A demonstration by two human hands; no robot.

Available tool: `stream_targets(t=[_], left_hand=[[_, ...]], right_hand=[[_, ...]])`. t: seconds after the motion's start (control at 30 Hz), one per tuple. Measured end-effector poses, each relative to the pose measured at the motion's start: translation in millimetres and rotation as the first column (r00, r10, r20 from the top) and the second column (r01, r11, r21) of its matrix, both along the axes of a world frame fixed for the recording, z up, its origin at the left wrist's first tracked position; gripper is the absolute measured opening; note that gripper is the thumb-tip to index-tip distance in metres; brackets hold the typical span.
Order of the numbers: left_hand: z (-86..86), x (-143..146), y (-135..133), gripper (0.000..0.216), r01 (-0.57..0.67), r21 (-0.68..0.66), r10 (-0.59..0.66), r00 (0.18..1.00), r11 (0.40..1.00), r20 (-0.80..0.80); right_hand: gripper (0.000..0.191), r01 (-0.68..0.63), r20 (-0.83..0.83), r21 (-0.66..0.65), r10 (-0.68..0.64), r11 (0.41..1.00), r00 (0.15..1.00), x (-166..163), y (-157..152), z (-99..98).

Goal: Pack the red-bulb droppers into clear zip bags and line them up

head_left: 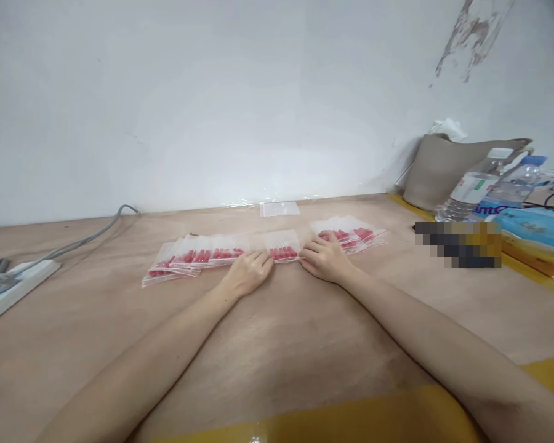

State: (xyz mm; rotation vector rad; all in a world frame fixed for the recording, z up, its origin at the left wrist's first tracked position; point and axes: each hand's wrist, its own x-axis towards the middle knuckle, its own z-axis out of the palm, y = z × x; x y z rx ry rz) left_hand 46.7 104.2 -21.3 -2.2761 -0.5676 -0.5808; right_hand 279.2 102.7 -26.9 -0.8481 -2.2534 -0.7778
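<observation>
A small clear zip bag (281,239) with several red, capsule-like pieces along its near edge lies flat on the table between my hands. My left hand (248,272) pinches its near left corner with curled fingers. At the near right corner, the fingers of my right hand (325,258) are closed on the same bag. A row of overlapping zip bags (184,251) with red pieces fans out left of my left hand. More such bags (351,226) lie overlapped just behind and right of my right hand, which partly covers them.
A flat, pale zip bag (280,209) lies near the wall. A white power strip (21,292) with a grey cable (90,232) sits at left. At right stand a grey-brown bin (436,169) and plastic bottles (473,191), beside a blue tissue pack (535,231) and a pixelated patch.
</observation>
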Motion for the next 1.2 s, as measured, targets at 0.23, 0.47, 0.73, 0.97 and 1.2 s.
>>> stream_targets(t=[0.23, 0.47, 0.73, 0.97, 1.2], left_hand=[[0.8, 2, -1, 0.022, 0.008, 0.006, -0.008, 1.000, 1.000, -0.016], [1.6, 3, -2, 0.024, 0.022, -0.006, -0.023, 1.000, 1.000, -0.016], [3.4, 0, -6, 0.024, 0.022, -0.022, -0.022, 0.999, 1.000, 0.031], [3.3, -7, -7, 0.024, 0.042, -0.054, -0.039, 0.997, 0.998, 0.060], [4.6, -6, -4, 0.018, 0.040, -0.111, -0.025, 0.991, 0.993, 0.131]], right_hand=[[0.023, -0.027, 0.040, 0.031, 0.026, 0.999, 0.999, -41, -7, 2.6], [0.028, -0.018, 0.046, 0.024, 0.017, 1.000, 0.999, -51, -9, 5.7], [0.029, -0.014, 0.088, 0.064, 0.008, 0.998, 0.996, -37, -8, 7.4], [0.028, 0.030, 0.069, 0.100, -0.037, 0.995, 0.997, 5, -9, 7.9], [0.025, 0.021, -0.022, 0.008, -0.021, 1.000, 1.000, 9, -5, 0.9]])
